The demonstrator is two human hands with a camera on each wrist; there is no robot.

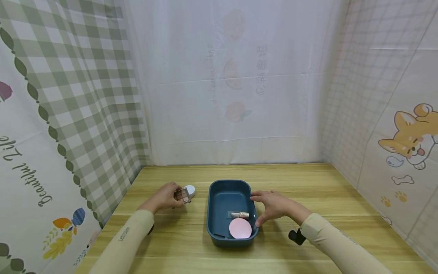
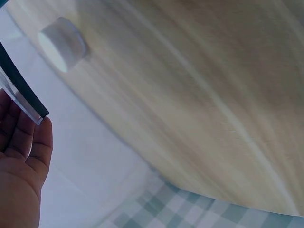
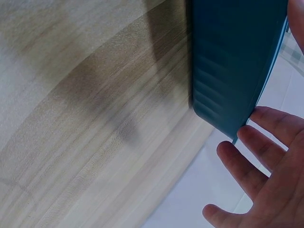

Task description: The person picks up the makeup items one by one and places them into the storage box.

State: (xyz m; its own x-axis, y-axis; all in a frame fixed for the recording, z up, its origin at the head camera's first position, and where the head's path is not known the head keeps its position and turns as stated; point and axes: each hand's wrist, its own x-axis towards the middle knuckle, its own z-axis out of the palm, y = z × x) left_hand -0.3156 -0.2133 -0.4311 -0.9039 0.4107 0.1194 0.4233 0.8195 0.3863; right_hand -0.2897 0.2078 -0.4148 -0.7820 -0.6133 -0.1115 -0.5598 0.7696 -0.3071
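Note:
My left hand [image 1: 167, 196] grips an eyeshadow palette [image 1: 182, 195] by its edge, above the table left of the bin. In the left wrist view the palette [image 2: 21, 88] shows edge-on between fingers and thumb side. Close behind it stands a small round white jar [image 1: 189, 191]. A dark blue bin [image 1: 227, 189] sits mid-table; inside lie a lipstick-like tube in clear packaging [image 1: 238, 215], a round pink compact [image 1: 240, 228] and a dark flat piece [image 1: 220, 235]. My right hand [image 1: 275, 206] rests at the bin's right side, fingers spread, fingertips at the rim.
The wood-grain table [image 1: 308, 182] is bounded by a white curtain [image 1: 236, 114] behind, a green checked cloth [image 1: 102, 76] at left and a printed sheet [image 1: 386, 114] at right. A black wrist device [image 1: 297, 237] hangs below the right wrist.

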